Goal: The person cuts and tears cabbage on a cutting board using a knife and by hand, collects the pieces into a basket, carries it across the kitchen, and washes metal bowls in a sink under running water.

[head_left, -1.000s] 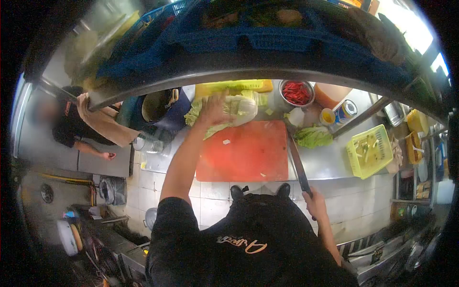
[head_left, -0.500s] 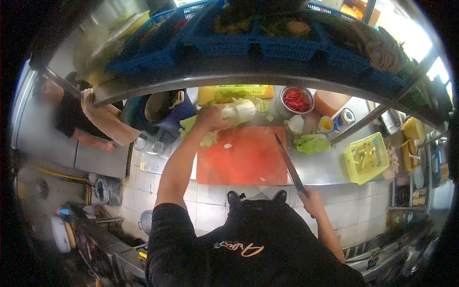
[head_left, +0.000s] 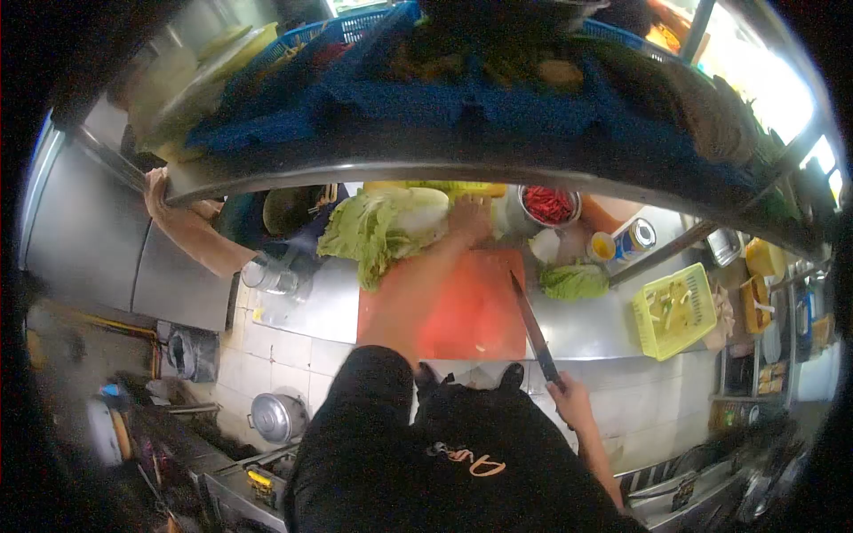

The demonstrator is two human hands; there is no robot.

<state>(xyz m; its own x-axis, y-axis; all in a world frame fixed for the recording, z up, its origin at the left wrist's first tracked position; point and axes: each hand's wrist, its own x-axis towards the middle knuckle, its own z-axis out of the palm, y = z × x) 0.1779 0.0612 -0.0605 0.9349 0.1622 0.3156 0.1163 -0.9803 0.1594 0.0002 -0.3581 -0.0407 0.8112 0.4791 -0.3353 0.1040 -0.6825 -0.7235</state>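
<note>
My left hand (head_left: 471,220) reaches across the red cutting board (head_left: 453,306) to its back edge, just right of a leafy cabbage (head_left: 391,222). Its fingers are blurred, and whether they hold anything is unclear. The cabbage lies over the back left corner of the board, pale base toward the hand, loose green leaves to the left. In my right hand (head_left: 569,397) is the handle of a long knife (head_left: 533,329), its blade slanting up and left over the board's right edge. Beside the board on the right lies a smaller piece of green cabbage (head_left: 575,282).
A bowl of red chillies (head_left: 548,205), a can (head_left: 636,238) and a small yellow cup (head_left: 602,246) stand behind on the right. A yellow basket (head_left: 675,311) sits at the right. A metal shelf edge (head_left: 444,172) crosses above; a glass jar (head_left: 269,274) stands left.
My left hand has moved right, from the leaves to beyond the cabbage's base. The cabbage now looks fuller and sits further left. The person at the left has gone out of view.
</note>
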